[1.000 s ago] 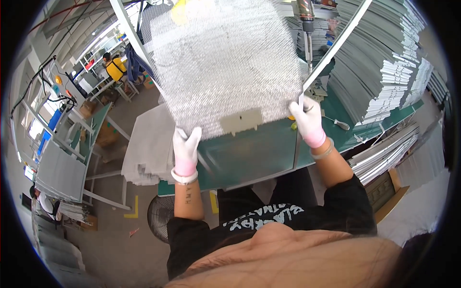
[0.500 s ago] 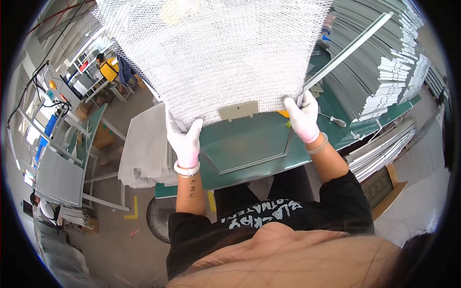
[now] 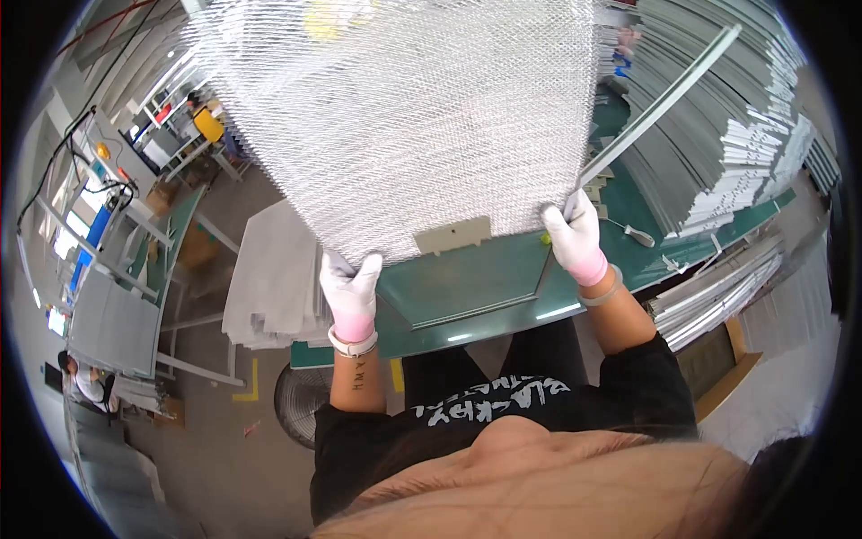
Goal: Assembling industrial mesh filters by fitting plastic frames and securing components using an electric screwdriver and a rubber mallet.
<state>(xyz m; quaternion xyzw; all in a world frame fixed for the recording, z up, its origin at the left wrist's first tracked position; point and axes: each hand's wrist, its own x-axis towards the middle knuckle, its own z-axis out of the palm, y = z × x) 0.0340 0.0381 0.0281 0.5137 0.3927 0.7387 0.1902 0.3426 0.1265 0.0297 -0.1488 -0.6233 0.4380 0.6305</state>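
Silver mesh panel (image 3: 404, 135), held on its near side

At left, a stack of grey sheets (image 3: 269, 278) lies beside the left hand (image 3: 351, 289), whose grip holds the panel's near left corner. Over the green tabletop (image 3: 395, 338) the panel extends away from both hands; its far end is cut off. At the near right corner, the right hand (image 3: 576, 242) pinches a metal strip (image 3: 664, 101), slanting far right before stacked panels (image 3: 687, 166); a screwdriver (image 3: 638, 235) lies near.

From here I see a green bench (image 3: 395, 334) spreading beneath the left hand (image 3: 350, 292) and right hand (image 3: 576, 241). A screwdriver (image 3: 640, 237) lies just right of the right hand, small pale pieces (image 3: 596, 183) just beyond it, tall grey panels (image 3: 687, 117) stacked farther right.
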